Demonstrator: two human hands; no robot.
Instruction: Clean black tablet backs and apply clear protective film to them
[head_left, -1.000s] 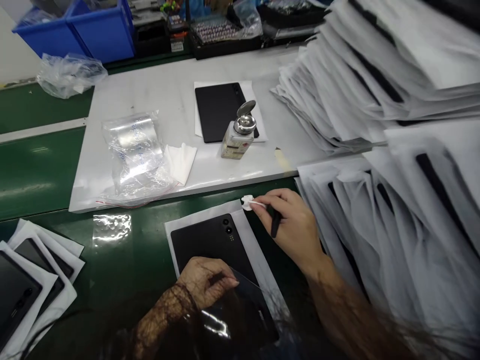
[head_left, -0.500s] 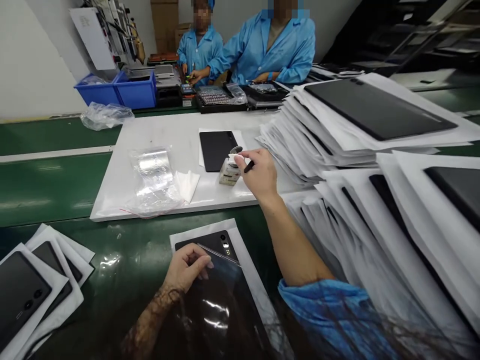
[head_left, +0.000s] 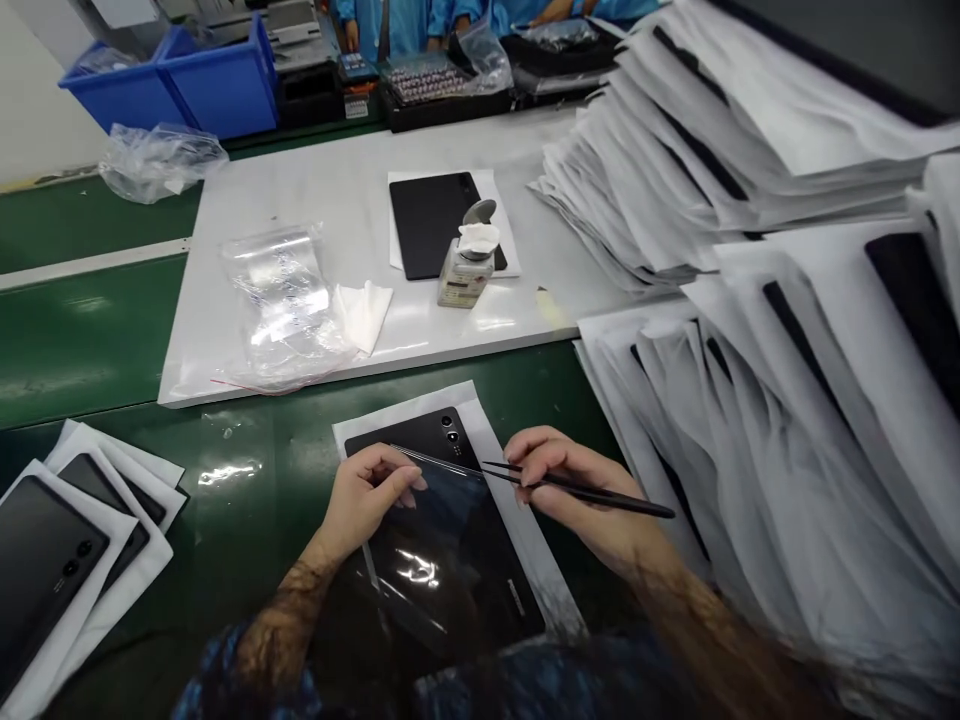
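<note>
A black tablet back cover (head_left: 439,440) lies on a white sheet (head_left: 390,418) on the green belt in front of me. My left hand (head_left: 371,495) pinches the lifted edge of a clear film (head_left: 435,545) that covers the lower part of the cover. My right hand (head_left: 577,490) is closed on black tweezers (head_left: 585,488), whose tips point left over the film's top edge. A small solvent bottle (head_left: 465,275) with a white wipe (head_left: 478,238) on its cap stands on the white board (head_left: 360,180) beyond.
Tall stacks of covers in white sheets (head_left: 750,150) fill the right side. More covers (head_left: 67,545) lie at the lower left. On the white board are a plastic bag (head_left: 281,300), a folded wipe (head_left: 364,312) and another black cover (head_left: 435,222). Blue bins (head_left: 187,75) stand far back.
My right hand left the white wipe on the bottle's cap and came back to the cover with only the tweezers. My left hand kept hold of the film.
</note>
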